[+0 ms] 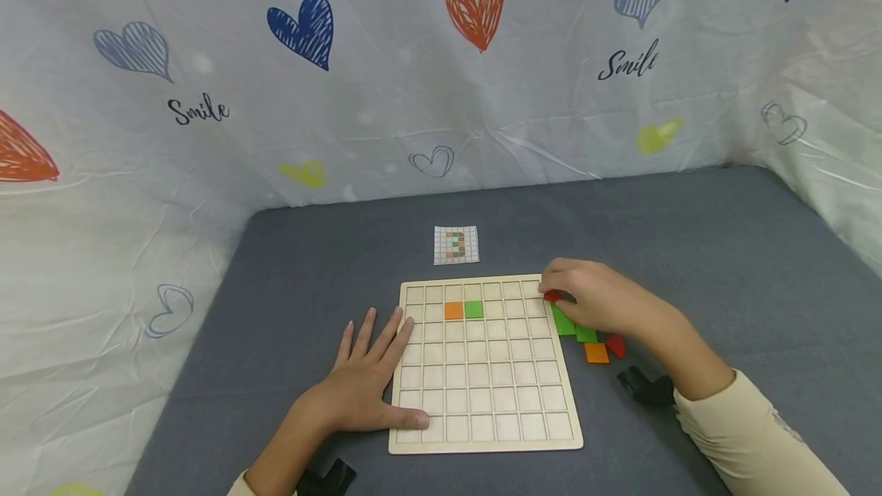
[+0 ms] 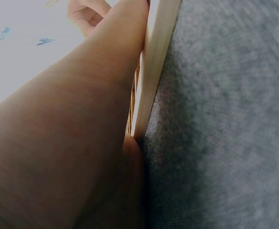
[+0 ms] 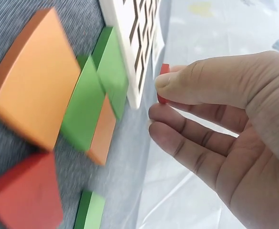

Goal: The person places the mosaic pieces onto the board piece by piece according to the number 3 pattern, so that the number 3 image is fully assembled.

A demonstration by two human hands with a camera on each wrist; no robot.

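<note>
My left hand (image 1: 361,389) lies with spread fingers on the left edge of a pale wooden grid board (image 1: 510,400), the thumb over a lower-left cell. On the board, an orange square tile (image 1: 453,311) and a green square tile (image 1: 473,309) sit side by side in the second row. Just beyond the board's upper-right corner, my right hand (image 1: 592,293) pinches a red tile (image 3: 164,68) between thumb and fingers. Below that hand lie loose tiles: green ones (image 3: 84,109), an orange one (image 3: 34,86) and a red one with a curved edge (image 3: 27,191).
A small printed card (image 1: 455,245) with a coloured grid pattern lies behind the board. The grey cloth-covered table (image 1: 331,251) meets a white curtain (image 1: 379,98) printed with hearts. Dark wrist devices (image 1: 646,387) sit by both forearms.
</note>
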